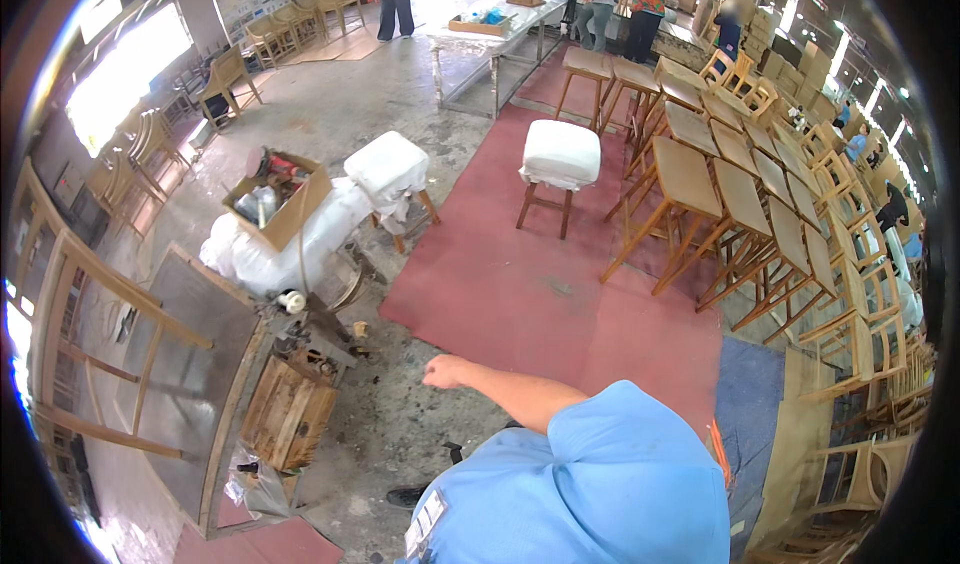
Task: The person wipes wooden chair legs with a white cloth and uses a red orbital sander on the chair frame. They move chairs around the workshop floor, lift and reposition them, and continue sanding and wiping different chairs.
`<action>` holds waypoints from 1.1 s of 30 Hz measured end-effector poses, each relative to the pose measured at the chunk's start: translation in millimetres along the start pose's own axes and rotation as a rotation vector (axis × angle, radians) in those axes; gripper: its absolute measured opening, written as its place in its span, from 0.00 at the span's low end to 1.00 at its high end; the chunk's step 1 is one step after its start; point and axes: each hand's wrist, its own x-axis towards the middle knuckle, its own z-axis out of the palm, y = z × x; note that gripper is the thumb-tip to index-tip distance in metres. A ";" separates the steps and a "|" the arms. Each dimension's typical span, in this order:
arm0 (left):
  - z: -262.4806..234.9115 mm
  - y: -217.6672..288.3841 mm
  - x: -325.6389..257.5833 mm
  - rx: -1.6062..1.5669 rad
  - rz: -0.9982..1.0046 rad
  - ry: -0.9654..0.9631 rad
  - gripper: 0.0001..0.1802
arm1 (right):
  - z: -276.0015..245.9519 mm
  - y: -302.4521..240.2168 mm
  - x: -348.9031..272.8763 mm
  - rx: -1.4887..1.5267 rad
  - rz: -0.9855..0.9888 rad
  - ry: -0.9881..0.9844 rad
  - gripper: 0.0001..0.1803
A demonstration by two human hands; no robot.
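My right hand (445, 371) is stretched out forward and to the left from my blue short sleeve (610, 444). Its fingers are curled under and I see nothing in it. It hangs above the bare concrete floor (400, 414) at the edge of a red mat (520, 294). The nearest things are a wooden crate (288, 411) and a clutter of small tools (310, 344) to its left. My left hand is out of the picture.
A wooden chair frame (110, 364) and a grey panel (195, 364) stand at the left. Behind them are white wrapped bundles (270, 254) with an open cardboard box (280, 199), two white padded stools (560, 159) and rows of wooden bar stools (740, 204) at right. People stand at a far table (500, 24).
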 end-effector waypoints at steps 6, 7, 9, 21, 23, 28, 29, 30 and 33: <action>-344.4 6.2 63.8 -0.167 0.255 0.335 0.18 | 77.5 -150.8 54.9 -0.006 -0.045 -0.073 0.25; -404.2 19.8 60.7 -0.196 0.269 0.460 0.18 | 82.4 -190.6 68.5 0.067 -0.065 -0.035 0.27; -509.9 73.1 64.2 -0.393 0.513 0.686 0.16 | 73.2 -261.1 88.3 0.132 -0.147 0.073 0.25; -786.4 353.9 57.5 -0.121 0.784 1.240 0.30 | -66.7 -672.0 245.4 0.283 -0.763 0.366 0.28; -803.9 367.2 72.6 -0.055 0.758 1.279 0.32 | -60.0 -733.8 266.9 0.262 -0.876 0.349 0.34; -833.9 379.9 132.8 -0.096 0.670 1.202 0.32 | -5.5 -817.4 333.9 0.137 -0.894 0.443 0.41; -838.6 381.0 143.2 -0.136 0.622 1.211 0.26 | 10.4 -822.8 345.6 0.113 -0.868 0.499 0.40; -843.6 382.7 151.0 -0.169 0.693 1.234 0.26 | 24.6 -827.6 354.6 0.082 -0.768 0.539 0.39; -861.5 393.0 163.4 -0.229 0.782 1.230 0.25 | 41.5 -847.8 369.0 0.075 -0.799 0.612 0.34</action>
